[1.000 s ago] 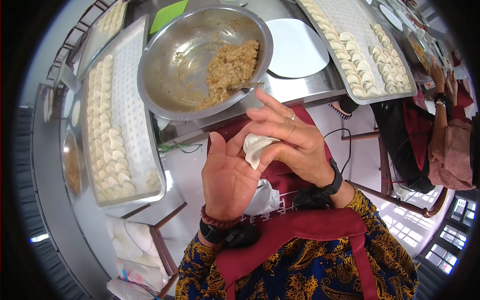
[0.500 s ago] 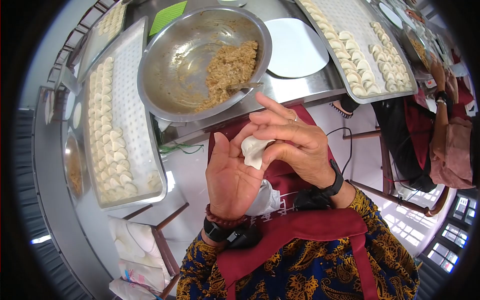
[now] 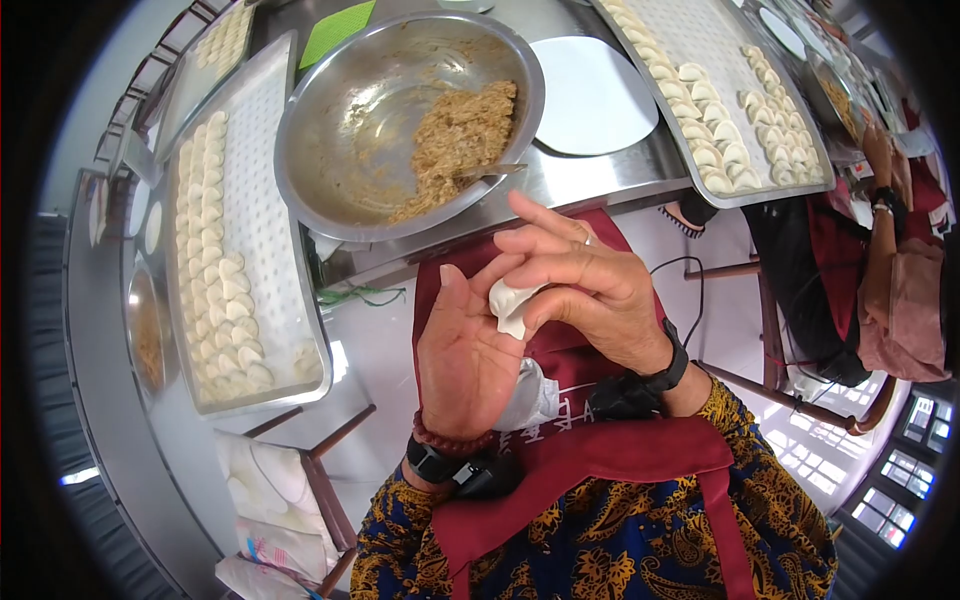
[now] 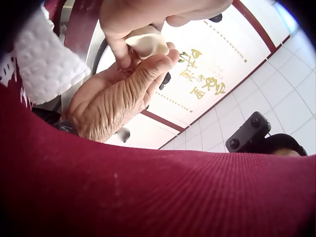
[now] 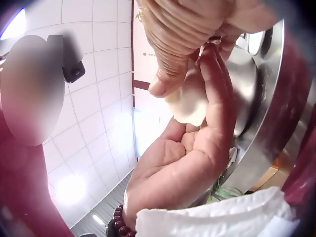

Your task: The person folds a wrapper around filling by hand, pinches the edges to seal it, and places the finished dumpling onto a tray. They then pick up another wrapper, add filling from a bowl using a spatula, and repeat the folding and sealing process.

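A white dough dumpling (image 3: 510,305) is held up in front of the apron, between both hands. My right hand (image 3: 600,300) pinches its edge between thumb and forefinger, the other fingers fanned out. My left hand (image 3: 462,350) faces palm up beneath, thumb straight and apart from the dough, its fingers supporting the dumpling from behind. In the left wrist view the dumpling (image 4: 148,45) shows a smooth folded side. From the right wrist, the dumpling (image 5: 190,108) lies against a long left finger, with the right thumb (image 5: 163,85) pressing near it.
Ahead stands a steel bowl (image 3: 320,120) with minced filling (image 3: 465,135) and a utensil. Rows of dumplings fill parts of a left tray (image 3: 265,150) and a right tray (image 3: 738,80). A white plate (image 3: 595,100) lies beside the bowl. Another person's arm (image 3: 878,225) is at far right.
Both hands stay together around the dumpling, shifting only slightly. The dumpling's visible part has become smaller and more gathered under the right fingers. The left palm has turned a little inward.
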{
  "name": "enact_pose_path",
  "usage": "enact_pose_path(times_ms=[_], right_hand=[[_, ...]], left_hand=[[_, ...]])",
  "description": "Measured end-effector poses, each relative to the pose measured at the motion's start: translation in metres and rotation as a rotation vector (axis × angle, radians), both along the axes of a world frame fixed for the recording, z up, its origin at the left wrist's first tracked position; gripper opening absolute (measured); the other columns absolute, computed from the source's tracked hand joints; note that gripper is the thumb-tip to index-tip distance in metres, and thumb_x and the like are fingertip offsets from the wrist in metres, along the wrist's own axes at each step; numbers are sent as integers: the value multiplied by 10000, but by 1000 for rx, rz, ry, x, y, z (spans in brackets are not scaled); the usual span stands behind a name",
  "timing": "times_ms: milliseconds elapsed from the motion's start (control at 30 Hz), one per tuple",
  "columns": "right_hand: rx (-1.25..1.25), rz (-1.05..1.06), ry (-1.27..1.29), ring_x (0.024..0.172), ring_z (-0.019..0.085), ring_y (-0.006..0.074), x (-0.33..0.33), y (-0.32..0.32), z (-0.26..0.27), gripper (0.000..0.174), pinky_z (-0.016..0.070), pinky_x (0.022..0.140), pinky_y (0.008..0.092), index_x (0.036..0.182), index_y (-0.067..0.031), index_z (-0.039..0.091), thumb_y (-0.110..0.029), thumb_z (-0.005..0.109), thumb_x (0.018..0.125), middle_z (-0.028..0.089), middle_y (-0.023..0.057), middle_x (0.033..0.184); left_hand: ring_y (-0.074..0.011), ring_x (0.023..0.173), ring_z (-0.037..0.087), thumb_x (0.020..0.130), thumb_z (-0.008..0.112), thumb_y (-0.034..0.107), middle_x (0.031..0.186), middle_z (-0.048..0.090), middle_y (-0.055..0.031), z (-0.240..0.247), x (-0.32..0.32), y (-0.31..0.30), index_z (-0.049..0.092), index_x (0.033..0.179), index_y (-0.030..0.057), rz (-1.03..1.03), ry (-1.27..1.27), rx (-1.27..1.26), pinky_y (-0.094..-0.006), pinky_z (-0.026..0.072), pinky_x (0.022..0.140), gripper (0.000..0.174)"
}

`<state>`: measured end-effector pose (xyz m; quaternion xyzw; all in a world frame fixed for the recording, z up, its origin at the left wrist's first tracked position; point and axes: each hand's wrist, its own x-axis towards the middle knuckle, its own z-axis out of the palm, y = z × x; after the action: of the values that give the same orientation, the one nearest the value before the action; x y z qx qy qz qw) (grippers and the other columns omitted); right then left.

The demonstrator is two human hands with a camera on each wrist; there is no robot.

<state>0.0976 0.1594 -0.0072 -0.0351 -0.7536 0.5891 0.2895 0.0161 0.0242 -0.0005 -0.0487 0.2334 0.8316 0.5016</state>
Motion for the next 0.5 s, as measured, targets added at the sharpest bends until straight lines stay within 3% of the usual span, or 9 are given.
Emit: enact_pose_path(times_ms=[167,233,400,500], right_hand=[[84,73,-1,1345,466,353,1,2,-3,213,351,1067,460,957,-51,728,-113,768,758,698,167,1143],[65,16,-4,1339,484,285,1,0,-3,113,387,1032,411,908,-85,742,-91,736,796,720,95,1111],[23,20,-37,1336,488,290,0,-2,-4,105,372,1042,410,904,-111,740,-122,733,800,705,77,1154],[110,61,-76,1335,486,296,0,0,2,98,363,1046,414,896,-127,730,-152,732,801,692,67,1177]], left_hand=[[-246,1269,479,1066,287,420,1336,528,-168,5,2,0,445,1339,-89,-43,108,80,-387,359,1096,599],[-244,1267,479,1067,286,416,1332,528,-167,2,1,-1,446,1338,-87,-56,103,58,-384,361,1090,594],[-240,1251,488,1070,280,410,1321,528,-167,3,-2,-3,440,1337,-88,-43,109,-22,-375,377,1062,588],[-288,1267,497,1074,289,360,1365,514,-174,4,-5,-5,416,1357,-44,-61,199,-23,-441,407,1051,510]])
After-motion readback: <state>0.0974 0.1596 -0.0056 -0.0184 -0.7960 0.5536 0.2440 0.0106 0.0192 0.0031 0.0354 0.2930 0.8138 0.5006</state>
